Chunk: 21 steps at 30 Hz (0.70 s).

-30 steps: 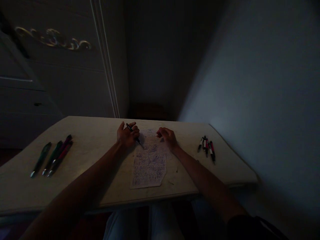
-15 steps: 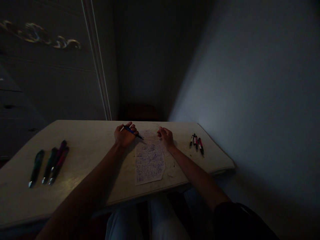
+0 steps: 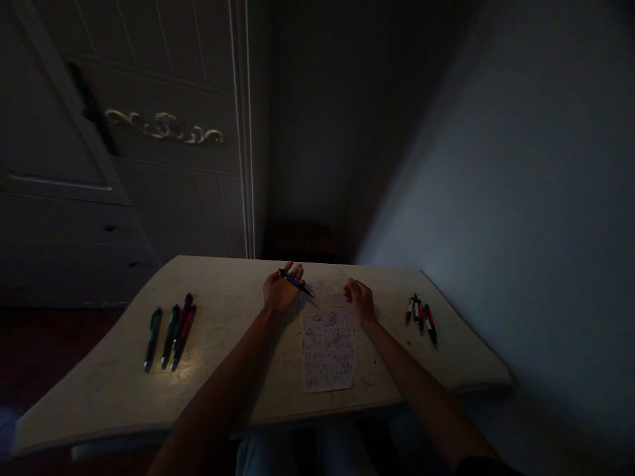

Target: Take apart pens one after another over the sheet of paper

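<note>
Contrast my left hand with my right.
The left hand holds a blue pen; no pen shows in the right hand. The left hand's palm is turned up, fingers partly open, while the right hand's fingers curl inward. Both are bare, near the far end of the written-on sheet.
</note>
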### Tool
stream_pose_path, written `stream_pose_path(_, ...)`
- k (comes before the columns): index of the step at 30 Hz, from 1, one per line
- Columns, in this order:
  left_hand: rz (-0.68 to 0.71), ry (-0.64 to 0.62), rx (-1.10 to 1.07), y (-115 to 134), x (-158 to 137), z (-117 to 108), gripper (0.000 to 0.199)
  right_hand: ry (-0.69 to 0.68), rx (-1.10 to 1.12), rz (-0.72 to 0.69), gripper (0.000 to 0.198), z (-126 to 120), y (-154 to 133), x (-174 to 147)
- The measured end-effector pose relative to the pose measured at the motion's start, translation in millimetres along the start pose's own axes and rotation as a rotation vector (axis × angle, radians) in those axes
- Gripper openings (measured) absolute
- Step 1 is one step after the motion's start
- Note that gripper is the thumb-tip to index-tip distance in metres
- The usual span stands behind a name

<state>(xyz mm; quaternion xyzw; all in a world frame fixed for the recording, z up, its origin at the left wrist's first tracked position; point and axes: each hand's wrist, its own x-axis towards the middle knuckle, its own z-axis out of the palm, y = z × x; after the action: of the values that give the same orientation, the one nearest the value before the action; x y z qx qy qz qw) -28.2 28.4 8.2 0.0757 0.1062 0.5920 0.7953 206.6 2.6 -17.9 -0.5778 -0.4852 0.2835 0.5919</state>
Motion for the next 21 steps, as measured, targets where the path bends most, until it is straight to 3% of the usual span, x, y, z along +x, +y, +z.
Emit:
stream_pose_path(11, 0.041, 0.102, 0.009, 4, 7, -3, 0.019, -0.019, 0.002, 0.012, 0.051, -2, 0, 5)
stream_pose_path(21, 0.042, 0.149, 0.154, -3, -3, 5, 0.019, -0.032, 0.014, 0.032, 0.048, -5, 3, 5)
